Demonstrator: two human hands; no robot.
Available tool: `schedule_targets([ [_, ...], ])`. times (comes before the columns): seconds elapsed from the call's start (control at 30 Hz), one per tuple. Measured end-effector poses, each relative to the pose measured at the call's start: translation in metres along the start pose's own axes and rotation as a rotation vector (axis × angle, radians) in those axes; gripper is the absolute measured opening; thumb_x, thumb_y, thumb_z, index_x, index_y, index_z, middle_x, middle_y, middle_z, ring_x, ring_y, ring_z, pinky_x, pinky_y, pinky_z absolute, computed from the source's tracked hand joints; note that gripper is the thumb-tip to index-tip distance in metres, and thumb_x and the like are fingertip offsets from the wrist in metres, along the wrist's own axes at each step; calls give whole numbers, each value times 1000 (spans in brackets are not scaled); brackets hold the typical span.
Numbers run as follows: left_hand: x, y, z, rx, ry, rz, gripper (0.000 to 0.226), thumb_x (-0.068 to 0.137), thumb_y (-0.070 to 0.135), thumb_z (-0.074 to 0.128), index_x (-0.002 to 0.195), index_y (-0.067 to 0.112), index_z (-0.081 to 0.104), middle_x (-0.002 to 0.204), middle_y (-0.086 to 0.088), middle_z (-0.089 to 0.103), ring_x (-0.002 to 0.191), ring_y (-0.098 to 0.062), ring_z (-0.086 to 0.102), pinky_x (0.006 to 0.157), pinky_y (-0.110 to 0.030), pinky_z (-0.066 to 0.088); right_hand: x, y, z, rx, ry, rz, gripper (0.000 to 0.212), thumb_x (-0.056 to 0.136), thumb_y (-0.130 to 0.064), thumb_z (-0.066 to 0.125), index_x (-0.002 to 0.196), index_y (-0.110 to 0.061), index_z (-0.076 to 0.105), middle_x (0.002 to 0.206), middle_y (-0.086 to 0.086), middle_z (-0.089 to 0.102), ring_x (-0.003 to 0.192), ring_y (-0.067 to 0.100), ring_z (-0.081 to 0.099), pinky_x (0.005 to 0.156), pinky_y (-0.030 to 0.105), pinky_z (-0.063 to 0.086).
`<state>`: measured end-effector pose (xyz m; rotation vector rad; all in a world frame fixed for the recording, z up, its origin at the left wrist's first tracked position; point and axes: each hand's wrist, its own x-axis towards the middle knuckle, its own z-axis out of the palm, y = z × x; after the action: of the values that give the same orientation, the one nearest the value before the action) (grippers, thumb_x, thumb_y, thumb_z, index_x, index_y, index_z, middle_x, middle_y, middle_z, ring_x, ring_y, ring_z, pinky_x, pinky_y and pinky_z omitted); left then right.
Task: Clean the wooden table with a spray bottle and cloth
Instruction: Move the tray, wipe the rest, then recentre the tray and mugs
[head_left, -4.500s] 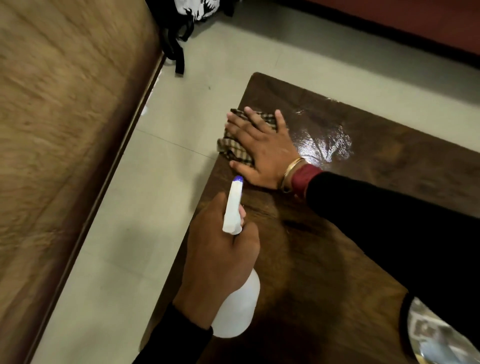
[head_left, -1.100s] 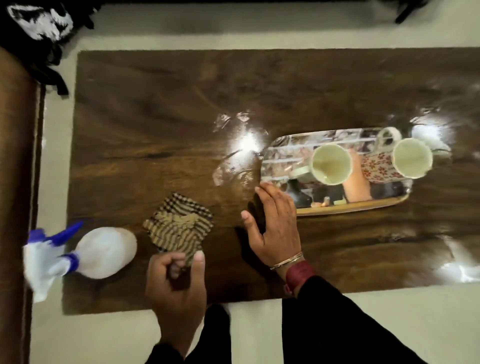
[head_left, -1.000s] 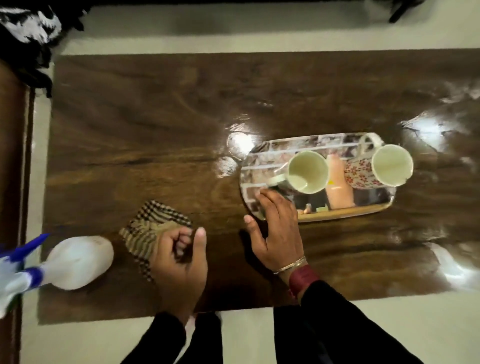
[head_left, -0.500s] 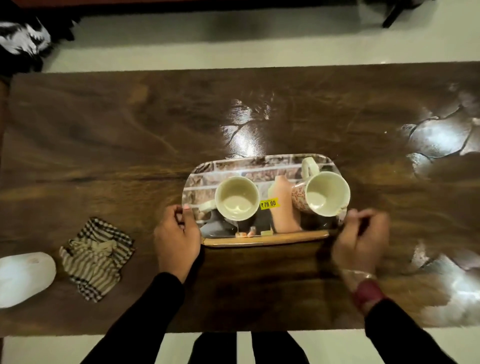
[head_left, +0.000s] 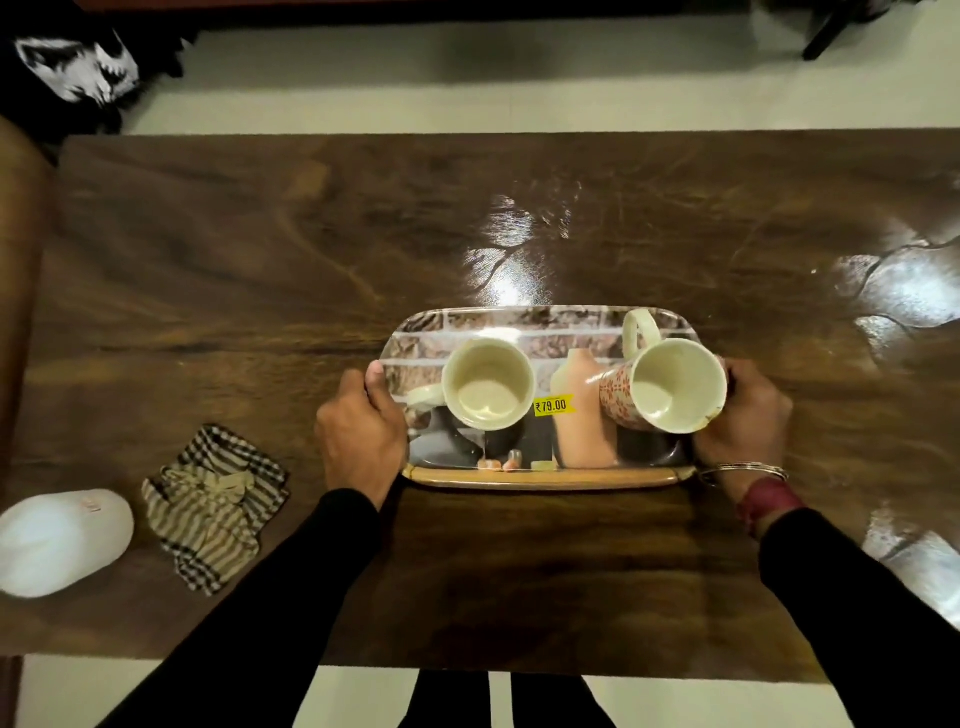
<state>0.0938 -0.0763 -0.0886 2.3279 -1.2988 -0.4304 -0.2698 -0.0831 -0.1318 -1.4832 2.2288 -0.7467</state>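
The dark wooden table (head_left: 260, 260) fills the view, with wet glossy patches at its middle and right. A crumpled striped cloth (head_left: 215, 501) lies near the front left. Left of it the white spray bottle (head_left: 57, 543) lies on its side, its nozzle out of view. A printed tray (head_left: 519, 322) sits at the table's middle front, carrying a cream cup (head_left: 488, 384) and a floral mug (head_left: 670, 387). My left hand (head_left: 358, 436) grips the tray's left end. My right hand (head_left: 743, 421) grips its right end.
A dark bag with a white print (head_left: 72, 67) lies on the pale floor beyond the table's far left corner. A brown furniture edge (head_left: 15, 291) runs along the left. My legs stand at the near table edge.
Both hands left the cloth and table and took hold of the tray's two ends. The cloth and bottle stay lying at the left. The view has shifted right and closer.
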Motion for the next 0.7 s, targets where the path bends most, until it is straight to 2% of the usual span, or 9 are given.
schedule_targets([
  [0.1, 7, -10, -6, -11, 1, 25, 39, 109, 30, 47, 87, 1, 60, 69, -19, 60, 58, -34, 54, 57, -33, 28, 3, -16, 5, 26, 65, -46, 14, 104, -16, 65, 96, -5, 70, 86, 17, 72, 75, 22, 61, 66, 24, 34],
  [0.17, 15, -16, -9, -15, 5, 31, 39, 110, 32, 45, 89, 2, 60, 71, -20, 62, 58, -29, 52, 56, -34, 30, 7, -25, 10, 30, 65, -56, 18, 105, -18, 63, 96, -4, 70, 86, 18, 72, 75, 22, 60, 66, 24, 34],
  [0.23, 22, -18, -13, 13, 28, 26, 39, 109, 32, 46, 91, 2, 61, 73, -22, 64, 59, -22, 43, 57, -33, 27, 10, -30, 18, 37, 60, -51, 15, 103, -18, 66, 97, -5, 70, 88, 17, 72, 78, 26, 65, 68, 31, 42],
  [0.33, 33, -21, -16, 7, 33, 46, 39, 109, 32, 47, 87, 3, 60, 70, -20, 63, 56, -21, 39, 56, -31, 25, 15, -32, 28, 34, 60, -58, 7, 99, -17, 71, 99, -9, 70, 89, 14, 73, 81, 30, 68, 71, 42, 53],
  [0.43, 42, -26, -13, -2, 12, 58, 40, 109, 33, 46, 86, 3, 59, 69, -20, 63, 55, -32, 50, 56, -33, 28, 18, -32, 34, 12, 64, -43, 10, 99, -21, 71, 97, -11, 70, 89, 14, 72, 82, 31, 68, 72, 46, 54],
  [0.5, 46, -25, -10, 6, -10, 60, 41, 109, 35, 46, 88, 3, 60, 73, -23, 65, 62, -39, 59, 57, -34, 31, 21, -32, 37, 0, 65, -21, 10, 98, -22, 71, 97, -12, 70, 89, 13, 73, 82, 30, 68, 72, 48, 55],
  [0.57, 49, -24, -9, 18, -34, 56, 41, 109, 37, 45, 90, 3, 60, 76, -24, 66, 65, -41, 60, 58, -34, 32, 22, -32, 38, -10, 69, -16, 7, 97, -21, 72, 98, -13, 71, 90, 12, 73, 82, 29, 68, 71, 48, 56],
  [0.63, 48, -26, -10, 45, -59, 49, 40, 109, 38, 44, 90, 6, 59, 72, -17, 60, 63, -36, 54, 60, -34, 32, 21, -33, 36, -19, 63, -27, 7, 97, -20, 71, 98, -14, 72, 89, 12, 73, 81, 29, 68, 70, 47, 55],
  [0.7, 47, -27, -16, 81, -79, 29, 37, 109, 38, 44, 87, 11, 54, 72, -6, 52, 65, -27, 47, 63, -34, 32, 17, -37, 32, -37, 48, -43, 15, 101, -23, 64, 96, -11, 71, 88, 13, 72, 80, 32, 66, 69, 45, 52],
])
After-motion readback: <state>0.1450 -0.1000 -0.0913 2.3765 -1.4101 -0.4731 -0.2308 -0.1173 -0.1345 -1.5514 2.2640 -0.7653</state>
